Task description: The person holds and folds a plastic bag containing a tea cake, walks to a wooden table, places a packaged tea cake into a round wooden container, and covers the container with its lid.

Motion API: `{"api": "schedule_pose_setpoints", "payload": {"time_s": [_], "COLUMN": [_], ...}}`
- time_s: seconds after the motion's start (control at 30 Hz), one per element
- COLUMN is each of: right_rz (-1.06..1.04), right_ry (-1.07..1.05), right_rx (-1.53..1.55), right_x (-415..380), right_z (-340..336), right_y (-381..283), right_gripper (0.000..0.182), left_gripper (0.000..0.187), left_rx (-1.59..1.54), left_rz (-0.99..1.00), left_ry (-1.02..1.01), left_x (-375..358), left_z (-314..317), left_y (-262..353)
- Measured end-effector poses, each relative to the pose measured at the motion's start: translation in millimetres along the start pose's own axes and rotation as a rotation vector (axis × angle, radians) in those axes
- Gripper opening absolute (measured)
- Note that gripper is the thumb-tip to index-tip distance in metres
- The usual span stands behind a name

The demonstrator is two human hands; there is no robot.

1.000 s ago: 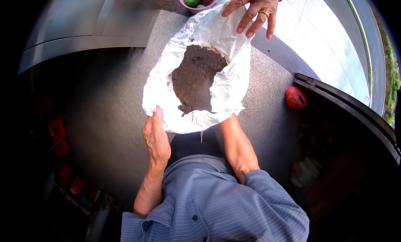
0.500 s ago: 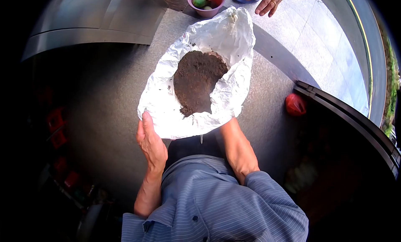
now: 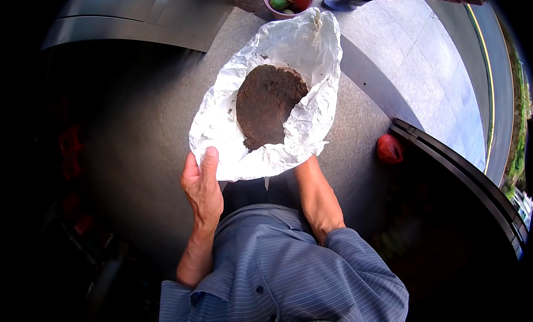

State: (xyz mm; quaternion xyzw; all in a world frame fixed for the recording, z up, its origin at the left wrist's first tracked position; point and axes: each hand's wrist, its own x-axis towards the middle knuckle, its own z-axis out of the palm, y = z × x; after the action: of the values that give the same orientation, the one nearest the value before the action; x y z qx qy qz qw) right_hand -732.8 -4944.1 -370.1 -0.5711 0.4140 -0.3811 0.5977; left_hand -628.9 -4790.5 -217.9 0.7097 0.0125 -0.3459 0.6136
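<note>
Pinching white wrapper [image 3: 219,130] at near-left corner, left hand [image 3: 204,186] may slip, tipping dark slab [image 3: 268,106]; right hand hidden underneath, can't tell.

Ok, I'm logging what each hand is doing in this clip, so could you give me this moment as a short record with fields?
Left hand: holds the edge of the white wrapping, thumb on top
Right hand: hidden beneath the wrapping; only the right forearm shows
Contents: rough dark brown slab, lying in the open wrapping
Beyond: pink bucket with a green item inside
Other person: blue shoe, right of the bucket
Picture's right: red bundle near a dark metal rail
</note>
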Motion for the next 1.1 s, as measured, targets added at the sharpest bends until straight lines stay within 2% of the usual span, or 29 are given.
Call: {"api": "schedule_pose_setpoints", "payload": {"time_s": [0.37,0.47,0.57,0.83,1.07,1.1], "right_rz": [-0.031,-0.044,-0.051,-0.088,-0.097,-0.146], "right_ry": [-0.041,-0.049,-0.06,-0.06,-0.105,-0.085], "right_rx": [-0.09,-0.107,-0.127,-0.171,-0.147,-0.265], "right_x": [9.5,15.1,16.0,21.7,22.7,30.5], "right_z": [0.4,-3.6,-4.5,-5.2,-7.6,-13.8], "right_y": [-3.6,-5.7,-7.3,-12.2,-1.7,-12.4], "right_gripper": [0.044,0.045,0.046,0.049,0.05,0.052], "left_gripper": [0.042,0.043,0.046,0.045,0.04,0.041], "left_rx": [0.248,0.225,0.124,-0.16,-0.155,-0.142], "left_rz": [-0.027,0.032,0.002,-0.167,-0.194,-0.203], "left_ry": [-0.053,-0.059,-0.052,-0.049,0.067,0.061], "left_x": [-7.6,-7.9,-12.0,-19.4,-16.6,-17.2], "left_z": [-10.5,-3.2,-1.1,5.9,2.8,9.3], "left_y": [-3.0,-8.4,-9.5,-10.4,-21.5,-24.4]}}
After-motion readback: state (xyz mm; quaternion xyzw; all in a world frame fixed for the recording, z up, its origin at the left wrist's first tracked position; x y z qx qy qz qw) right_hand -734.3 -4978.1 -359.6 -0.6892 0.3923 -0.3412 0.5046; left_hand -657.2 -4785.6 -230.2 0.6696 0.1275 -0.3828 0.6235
